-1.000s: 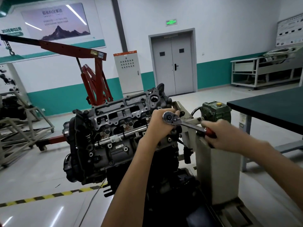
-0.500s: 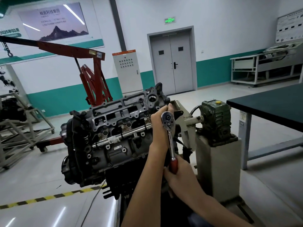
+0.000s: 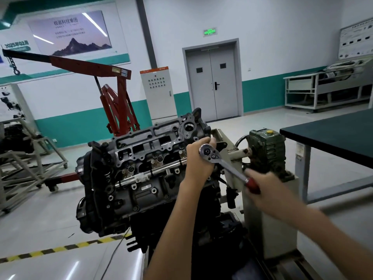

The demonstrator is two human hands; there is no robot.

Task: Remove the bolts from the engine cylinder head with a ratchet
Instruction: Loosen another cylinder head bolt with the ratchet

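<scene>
Holds the ratchet point(image 3: 221, 163) at the right end of the cylinder head point(image 3: 149, 148), left hand point(image 3: 198, 161) curled round it just behind its shiny top. Grips its red handle in the blurry right hand point(image 3: 265, 191), fingers wrapped tight, lower right of the cylinder head.

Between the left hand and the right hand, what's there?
In the head view, the ratchet spans the gap with its bare steel shaft: its head sits at the left hand, its red grip in the blurred right hand.
</scene>
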